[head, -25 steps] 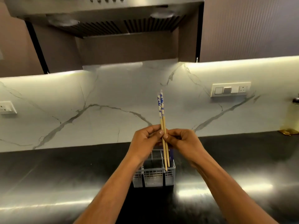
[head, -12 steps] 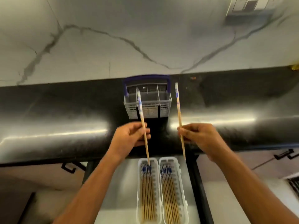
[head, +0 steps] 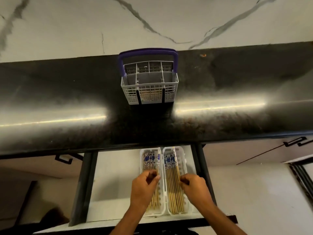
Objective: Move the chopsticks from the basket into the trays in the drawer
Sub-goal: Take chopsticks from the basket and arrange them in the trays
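Left hand (head: 144, 187): lower centre of frame, fingers pinching one chopstick (head: 157, 162) over the left tray (head: 142, 160).
Right hand (head: 194, 189): pinching a second chopstick (head: 175, 160) over the right tray (head: 183, 160).
Trays: side by side in the open drawer (head: 116, 175), both holding rows of chopsticks.
Basket (head: 149, 92): centre frame on the counter (head: 67, 92); whether any remain inside, cannot tell.
Risk: letting go while a stick sits tilted could leave it across the tray rim or rolling into the drawer.

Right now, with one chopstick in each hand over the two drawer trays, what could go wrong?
The left tray and right tray already look full, so the chopstick in the left hand or the one in the right hand may rest on the pile and roll out. The basket seems to hold something behind its mesh, easily missed.
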Motion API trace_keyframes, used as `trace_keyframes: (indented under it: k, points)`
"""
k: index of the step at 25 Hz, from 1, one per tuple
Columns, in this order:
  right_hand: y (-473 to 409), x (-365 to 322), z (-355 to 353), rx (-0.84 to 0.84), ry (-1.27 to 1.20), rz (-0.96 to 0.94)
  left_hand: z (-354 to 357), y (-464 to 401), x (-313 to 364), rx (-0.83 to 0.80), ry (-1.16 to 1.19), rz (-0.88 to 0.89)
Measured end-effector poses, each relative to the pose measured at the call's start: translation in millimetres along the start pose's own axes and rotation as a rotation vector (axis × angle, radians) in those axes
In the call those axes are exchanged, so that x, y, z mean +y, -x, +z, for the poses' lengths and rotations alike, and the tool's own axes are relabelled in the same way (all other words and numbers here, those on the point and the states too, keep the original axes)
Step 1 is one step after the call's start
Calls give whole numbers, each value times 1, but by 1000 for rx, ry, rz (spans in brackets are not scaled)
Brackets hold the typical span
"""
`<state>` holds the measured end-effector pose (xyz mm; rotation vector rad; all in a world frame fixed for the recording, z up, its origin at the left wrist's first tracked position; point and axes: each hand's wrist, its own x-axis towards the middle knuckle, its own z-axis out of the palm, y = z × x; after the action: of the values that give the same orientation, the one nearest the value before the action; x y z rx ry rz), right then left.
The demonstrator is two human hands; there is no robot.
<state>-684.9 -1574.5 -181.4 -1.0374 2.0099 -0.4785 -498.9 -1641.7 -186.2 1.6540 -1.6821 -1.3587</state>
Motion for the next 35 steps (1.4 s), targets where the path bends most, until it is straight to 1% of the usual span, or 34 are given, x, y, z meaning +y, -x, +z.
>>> trace_keyframes:
  k: [4, 8, 13, 18, 23, 27, 32, 34, 35]
  points:
    - [-2, 6, 16, 2, 198, 74, 16, -6, -7, 18, -128, -35]
    - [-15, -1, 24, -35, 296, 152, 28, -16, -11, 31, -172, -158]
    - [-35, -10, 29, -19, 404, 213, 31, -32, -16, -17, -256, -258]
    - [-52, -21, 34, -46, 491, 245, 38, -45, -15, -64, -463, -345]
    - [-63, -24, 43, -61, 552, 296, 46, -58, -16, -79, -519, -372]
    - [-69, -20, 53, -67, 597, 307, 52, -66, -22, -59, -472, -398]
    - [-73, -15, 63, -65, 646, 288, 54, -72, -30, -127, -584, -311]
    - [-74, -13, 64, -70, 654, 286, 53, -74, -28, -126, -529, -339]
    - [-74, -13, 64, -72, 654, 286, 53, -76, -28, -117, -549, -343]
